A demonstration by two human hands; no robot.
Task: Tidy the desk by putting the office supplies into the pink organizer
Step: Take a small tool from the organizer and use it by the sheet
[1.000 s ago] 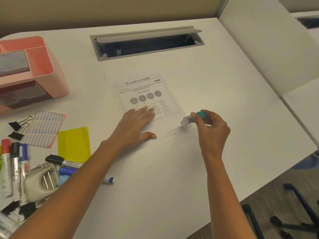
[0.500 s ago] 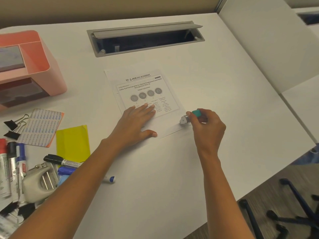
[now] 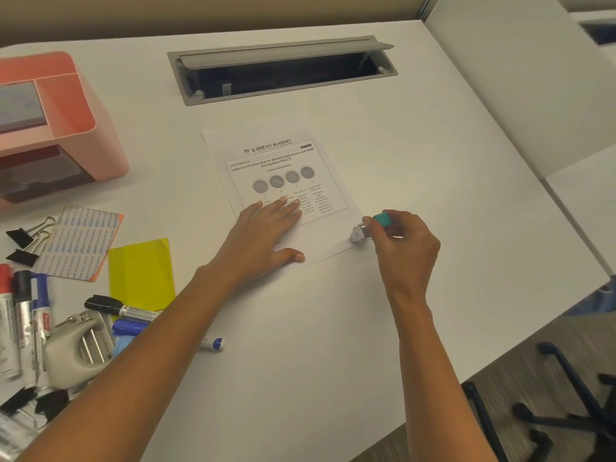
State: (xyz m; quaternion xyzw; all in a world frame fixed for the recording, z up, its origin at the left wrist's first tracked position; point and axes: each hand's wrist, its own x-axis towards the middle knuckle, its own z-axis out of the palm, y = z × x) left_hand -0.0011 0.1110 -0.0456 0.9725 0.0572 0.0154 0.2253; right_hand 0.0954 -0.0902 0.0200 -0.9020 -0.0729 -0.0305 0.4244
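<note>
Teal-capped tool (image 3: 382,220) pinched in my right hand (image 3: 406,248) — pink organizer (image 3: 106,151) lies at ten o'clock, nearer my flat left hand (image 3: 263,235).

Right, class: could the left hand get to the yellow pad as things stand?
Probably yes: the left hand lies flat on the paper, holding nothing, and the yellow pad beside it is mostly bare.

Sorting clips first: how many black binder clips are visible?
2: one binder clip left of the label sheet, another just nearer the camera; black shapes at lower left may be more.
</note>
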